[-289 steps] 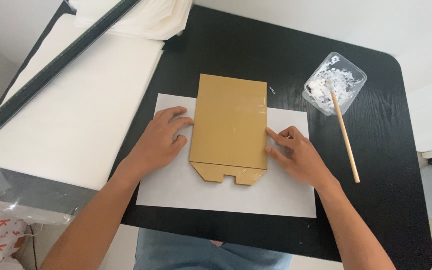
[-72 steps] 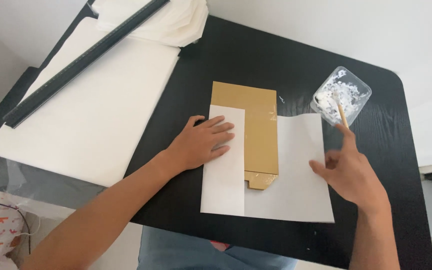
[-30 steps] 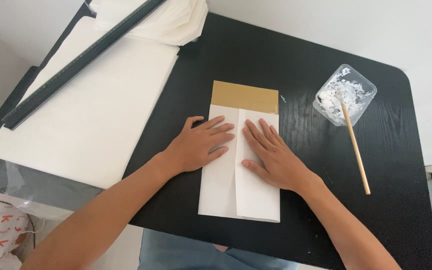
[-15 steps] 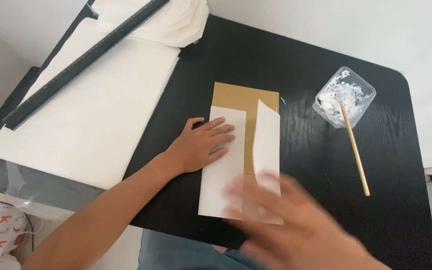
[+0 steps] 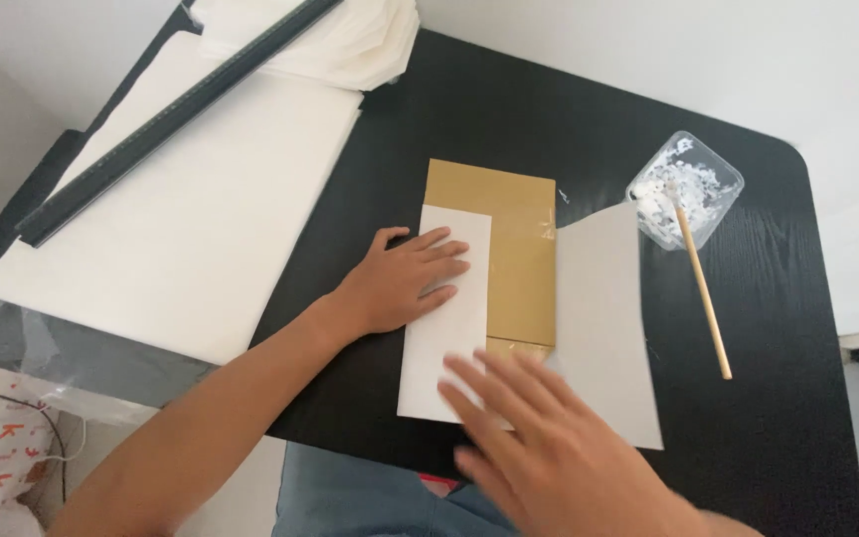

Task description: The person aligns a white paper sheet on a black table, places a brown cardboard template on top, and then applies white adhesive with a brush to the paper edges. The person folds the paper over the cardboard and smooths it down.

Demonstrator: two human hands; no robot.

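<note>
left hand point(image 5: 405, 283) lies flat with fingers spread, pinning the folded left flap of the white paper point(image 5: 603, 318) onto the gold card point(image 5: 514, 264), whose long axis runs away from the person on the black table point(image 5: 509, 119). right hand point(image 5: 549, 452), blurred, open and holding nothing, hovers at the paper's near edge, closer to the unfolded right flap. clear tub of white paste point(image 5: 686, 186) and wooden stick point(image 5: 705, 298) lie just right of that flap; nothing stands between.

bare black table point(image 5: 509, 119) open above gold card point(image 5: 509, 249); glue tub point(image 5: 685, 189), stick point(image 5: 705, 298) block right side.
</note>
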